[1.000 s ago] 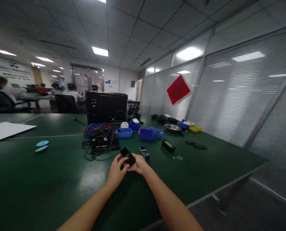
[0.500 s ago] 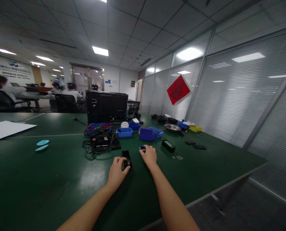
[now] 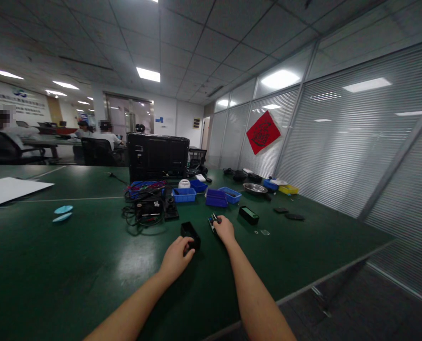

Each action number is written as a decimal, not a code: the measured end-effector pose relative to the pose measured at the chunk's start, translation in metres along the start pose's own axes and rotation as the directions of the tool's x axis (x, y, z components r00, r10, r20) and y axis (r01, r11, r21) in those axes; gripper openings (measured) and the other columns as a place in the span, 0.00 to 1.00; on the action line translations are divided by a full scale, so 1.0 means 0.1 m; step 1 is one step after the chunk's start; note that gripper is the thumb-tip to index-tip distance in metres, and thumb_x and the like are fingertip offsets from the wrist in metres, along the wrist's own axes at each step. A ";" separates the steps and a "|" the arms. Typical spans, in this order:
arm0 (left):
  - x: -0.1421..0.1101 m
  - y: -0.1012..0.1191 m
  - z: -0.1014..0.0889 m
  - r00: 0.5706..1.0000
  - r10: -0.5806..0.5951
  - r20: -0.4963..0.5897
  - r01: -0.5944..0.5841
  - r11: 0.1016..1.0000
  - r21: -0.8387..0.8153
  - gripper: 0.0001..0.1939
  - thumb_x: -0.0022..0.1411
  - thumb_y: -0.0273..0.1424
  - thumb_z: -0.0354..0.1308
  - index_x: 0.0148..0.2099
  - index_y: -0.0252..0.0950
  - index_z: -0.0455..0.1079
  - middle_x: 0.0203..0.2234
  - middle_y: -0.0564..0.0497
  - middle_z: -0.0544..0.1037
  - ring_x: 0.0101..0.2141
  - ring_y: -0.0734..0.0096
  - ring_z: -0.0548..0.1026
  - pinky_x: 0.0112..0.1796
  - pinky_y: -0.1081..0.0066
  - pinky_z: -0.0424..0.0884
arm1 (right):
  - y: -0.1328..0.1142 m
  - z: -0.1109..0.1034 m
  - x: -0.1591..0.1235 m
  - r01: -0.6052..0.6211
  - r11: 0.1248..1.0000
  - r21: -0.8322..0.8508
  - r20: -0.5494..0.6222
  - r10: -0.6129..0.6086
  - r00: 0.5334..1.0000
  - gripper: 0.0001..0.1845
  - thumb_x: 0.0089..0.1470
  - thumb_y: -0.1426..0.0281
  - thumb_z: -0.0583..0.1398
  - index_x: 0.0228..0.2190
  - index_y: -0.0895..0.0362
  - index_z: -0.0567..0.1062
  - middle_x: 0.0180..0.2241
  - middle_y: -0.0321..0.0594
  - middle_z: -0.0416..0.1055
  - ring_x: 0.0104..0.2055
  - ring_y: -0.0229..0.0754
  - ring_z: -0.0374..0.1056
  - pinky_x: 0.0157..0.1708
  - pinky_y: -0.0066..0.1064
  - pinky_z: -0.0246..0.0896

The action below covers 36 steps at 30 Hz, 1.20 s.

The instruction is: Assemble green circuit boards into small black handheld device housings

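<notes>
Left hand (image 3: pixel 177 258) was at the near end of the open black box (image 3: pixel 188 229), thumb and index finger narrow, pinching its rim. Box sat just ahead of the hand, long axis running away from the wearer, open side up; inside too dark to read.

Right hand (image 3: pixel 225 230) had the small circuit board (image 3: pixel 211 221), fingers bent in and closed on its near right side. Thumb hidden, so exact grip can't be told. Board was near the box, to its right, not touching it. Whether it was lifted off the green table (image 3: pixel 90 279): can't tell.

Second black box (image 3: pixel 248 215), green inside, lay right of the right hand, with a clear piece (image 3: pixel 265 232) and a small ring (image 3: pixel 256 232) just off its near side. Two flat dark pieces (image 3: pixel 295 217) further right.

Beyond the hands: cable pile (image 3: pixel 133 212) around a black device on the left, blue bins (image 3: pixel 184 195) in the middle, baseball (image 3: pixel 184 183) just behind one, metal bowl (image 3: pixel 255 188) to the right. Light-blue pieces (image 3: pixel 62 217) were well apart, far left.
</notes>
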<state>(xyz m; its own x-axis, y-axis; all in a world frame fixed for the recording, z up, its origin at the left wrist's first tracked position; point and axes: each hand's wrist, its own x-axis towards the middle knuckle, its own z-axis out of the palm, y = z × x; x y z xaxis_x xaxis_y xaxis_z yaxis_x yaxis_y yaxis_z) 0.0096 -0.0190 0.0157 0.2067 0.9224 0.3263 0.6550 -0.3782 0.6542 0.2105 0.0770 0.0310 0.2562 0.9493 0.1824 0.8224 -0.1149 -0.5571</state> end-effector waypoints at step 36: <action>0.02 -0.08 0.05 1.000 -0.005 0.000 0.005 0.996 -0.086 0.24 0.52 0.29 0.51 0.53 0.41 0.60 0.35 0.54 0.72 0.34 0.74 0.68 0.40 0.73 0.63 | 0.08 0.06 0.06 0.006 0.993 -0.114 -0.020 -0.009 1.000 0.28 0.46 0.56 0.55 0.46 0.59 0.68 0.43 0.49 0.69 0.45 0.50 0.64 0.40 0.34 0.58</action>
<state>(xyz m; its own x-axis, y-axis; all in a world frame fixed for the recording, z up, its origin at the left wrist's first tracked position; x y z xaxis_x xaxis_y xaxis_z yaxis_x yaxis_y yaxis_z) 0.0082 -0.0139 0.0075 0.2036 0.9241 0.3234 0.5907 -0.3794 0.7121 0.2154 0.0836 0.0225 0.2593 0.9442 0.2033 0.8765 -0.1416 -0.4602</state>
